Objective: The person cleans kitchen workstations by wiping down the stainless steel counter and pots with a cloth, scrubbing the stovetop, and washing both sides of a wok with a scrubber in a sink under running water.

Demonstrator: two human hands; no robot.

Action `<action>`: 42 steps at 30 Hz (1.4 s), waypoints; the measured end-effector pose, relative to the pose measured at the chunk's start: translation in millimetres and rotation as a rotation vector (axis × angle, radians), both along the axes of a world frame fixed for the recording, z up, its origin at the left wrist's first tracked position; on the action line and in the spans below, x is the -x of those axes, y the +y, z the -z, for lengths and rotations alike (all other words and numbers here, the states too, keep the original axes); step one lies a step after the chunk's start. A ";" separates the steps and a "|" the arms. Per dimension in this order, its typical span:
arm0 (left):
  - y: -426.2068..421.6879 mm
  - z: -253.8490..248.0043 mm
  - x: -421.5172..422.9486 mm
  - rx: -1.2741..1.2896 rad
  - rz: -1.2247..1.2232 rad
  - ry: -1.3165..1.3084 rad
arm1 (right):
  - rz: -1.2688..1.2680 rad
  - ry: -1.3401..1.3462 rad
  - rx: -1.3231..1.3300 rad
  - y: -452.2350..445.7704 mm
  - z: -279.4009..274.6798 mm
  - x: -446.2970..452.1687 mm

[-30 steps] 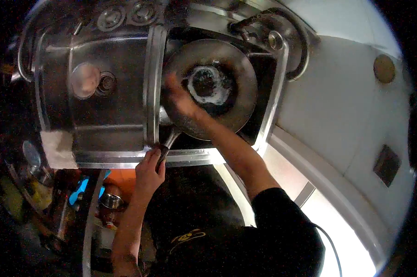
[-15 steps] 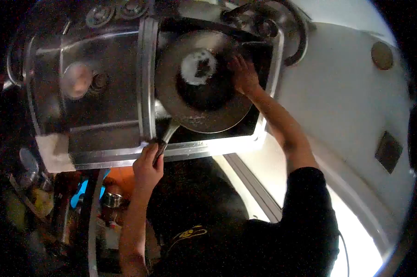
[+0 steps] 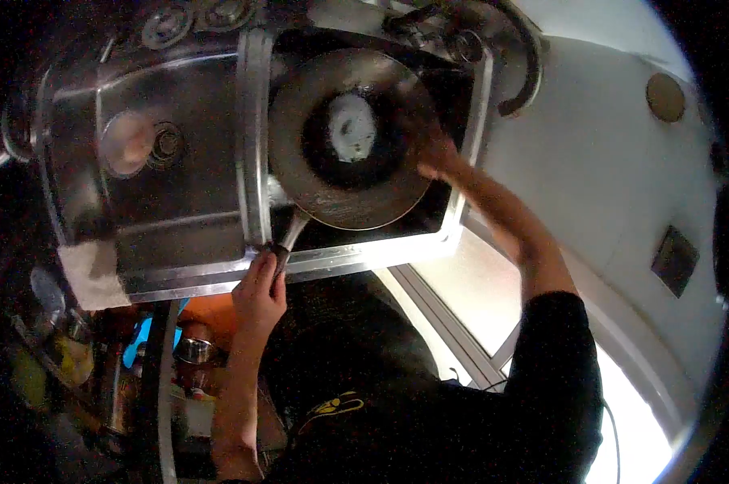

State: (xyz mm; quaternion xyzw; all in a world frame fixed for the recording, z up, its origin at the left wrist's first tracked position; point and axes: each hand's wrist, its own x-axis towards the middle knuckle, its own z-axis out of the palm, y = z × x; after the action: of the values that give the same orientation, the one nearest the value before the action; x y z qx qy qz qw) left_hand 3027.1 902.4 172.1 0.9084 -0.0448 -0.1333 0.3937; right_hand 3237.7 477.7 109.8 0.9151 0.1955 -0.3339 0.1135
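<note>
My left hand (image 3: pixel 258 294), closed round the dark handle (image 3: pixel 281 255), braces a round grey metal pan (image 3: pixel 296 173) at the steel sink (image 3: pixel 348 260) as my right hand (image 3: pixel 435 153) (blurred; opening and hold I can't tell) apparently rubs its side, the next stroke needing steadiness.

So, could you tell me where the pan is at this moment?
In the head view, the pan is at the right-hand basin, just right of the metal divider, its handle in the left hand.
</note>
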 end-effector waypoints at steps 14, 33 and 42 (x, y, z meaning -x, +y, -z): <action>-2.6 1.9 1.2 -0.127 0.105 0.051 | 0.251 0.622 -0.086 42.7 9.1 31.3; -1.8 -6.0 -6.0 -0.035 0.056 0.050 | 0.126 -0.319 -0.331 -4.4 102.6 19.1; -0.1 -9.1 -12.5 0.005 0.026 0.109 | 0.507 -0.088 -0.681 122.7 128.3 -26.9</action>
State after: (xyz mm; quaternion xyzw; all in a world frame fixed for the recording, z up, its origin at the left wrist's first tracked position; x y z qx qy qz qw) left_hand 3039.6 902.3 181.2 0.8981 -0.0354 -0.1876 0.3963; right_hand 3264.7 600.4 -18.5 0.9328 0.0583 -0.2283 -0.2727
